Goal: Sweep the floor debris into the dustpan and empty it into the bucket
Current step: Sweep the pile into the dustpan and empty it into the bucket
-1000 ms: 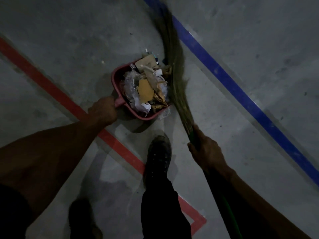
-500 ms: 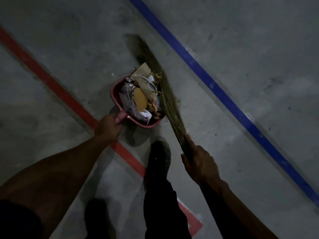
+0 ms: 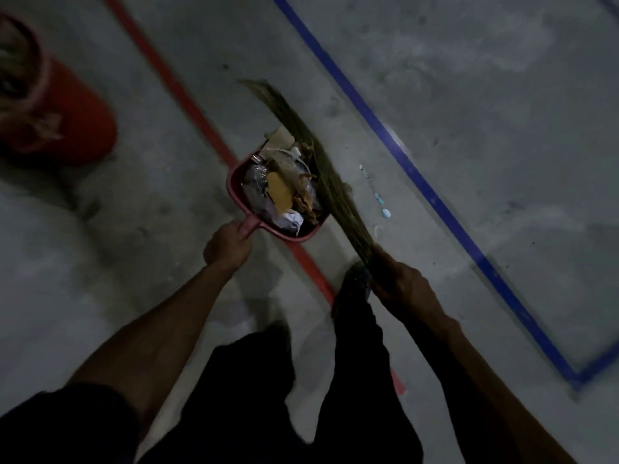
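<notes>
- Left hand (image 3: 227, 245) grips the handle of the debris-filled dustpan (image 3: 236, 189).
- Right hand (image 3: 400, 283) grips the broom (image 3: 330, 185), bristles against the pan's right side.
- Bucket (image 3: 72, 118) stands well apart, far left on the floor (image 3: 469, 95).

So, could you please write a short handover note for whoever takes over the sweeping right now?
Left hand grips the handle of the pink dustpan, which is piled with debris.
Right hand grips the broom; its bristles lie along the pan's right edge.
Red bucket stands at the far left, apart from the pan.
Done: most debris is in the pan.
Left: a few small scraps near the blue line, then empty the pan into the bucket.
</notes>
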`<state>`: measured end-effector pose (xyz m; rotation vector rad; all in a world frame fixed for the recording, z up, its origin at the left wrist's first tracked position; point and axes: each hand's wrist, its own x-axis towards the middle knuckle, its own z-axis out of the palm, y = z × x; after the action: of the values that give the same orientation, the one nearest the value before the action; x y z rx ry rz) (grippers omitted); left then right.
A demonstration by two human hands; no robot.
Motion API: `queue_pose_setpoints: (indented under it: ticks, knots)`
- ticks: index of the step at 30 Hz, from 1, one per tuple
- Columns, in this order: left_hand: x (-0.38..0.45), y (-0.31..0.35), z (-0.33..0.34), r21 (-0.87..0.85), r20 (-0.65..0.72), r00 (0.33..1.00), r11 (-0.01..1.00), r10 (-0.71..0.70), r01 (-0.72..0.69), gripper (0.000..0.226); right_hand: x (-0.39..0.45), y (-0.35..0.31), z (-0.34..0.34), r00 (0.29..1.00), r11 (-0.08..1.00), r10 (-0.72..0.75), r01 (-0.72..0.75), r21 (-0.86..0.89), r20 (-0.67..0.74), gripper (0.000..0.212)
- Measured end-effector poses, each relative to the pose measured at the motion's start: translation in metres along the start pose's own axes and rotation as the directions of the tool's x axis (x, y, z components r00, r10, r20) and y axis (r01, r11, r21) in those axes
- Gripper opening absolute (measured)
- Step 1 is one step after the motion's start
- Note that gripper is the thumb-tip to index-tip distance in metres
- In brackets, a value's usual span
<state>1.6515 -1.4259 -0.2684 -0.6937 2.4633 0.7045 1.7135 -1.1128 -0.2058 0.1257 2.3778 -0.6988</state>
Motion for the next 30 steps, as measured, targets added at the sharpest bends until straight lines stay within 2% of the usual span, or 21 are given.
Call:
queue_pose_setpoints:
  ticks: [3, 7, 13, 22, 27, 30]
  knots:
    - [-0.039, -0.034, -0.065, -0.024, -0.05, 0.998, 0.999, -0.028, 0.027, 0.038, -0.037, -0.064, -0.004, 0.998, 0.998, -0.063, 0.063, -0.011, 0.006, 0.069]
    - [-0.081, -0.076, -0.133, -0.093, -0.105, 0.989, 0.991, -0.106, 0.097, 0.03, -0.072, -0.145, -0.006, 0.99, 0.992, -0.129, 0.129, 0.004, 0.048, 0.069]
    - [-0.113, -0.123, -0.206, -0.185, -0.207, 0.956, 0.968, -0.206, 0.168, 0.028, -0.081, -0.236, -0.016, 0.963, 0.962, -0.264, 0.267, -0.056, 0.057, 0.072]
    - [-0.084, -0.14, -0.278, -0.302, -0.346, 0.887, 0.931, -0.305, 0.203, 0.035, -0.006, -0.349, -0.05, 0.888, 0.866, -0.419, 0.453, -0.212, 0.187, 0.073]
    - [-0.04, -0.136, -0.32, -0.382, -0.33, 0.858, 0.887, -0.394, 0.26, 0.053, 0.058, -0.411, -0.077, 0.843, 0.823, -0.477, 0.528, -0.21, 0.249, 0.071]
    - [-0.015, -0.134, -0.348, -0.422, -0.313, 0.844, 0.86, -0.436, 0.288, 0.054, 0.089, -0.45, -0.089, 0.823, 0.8, -0.493, 0.557, -0.225, 0.283, 0.072]
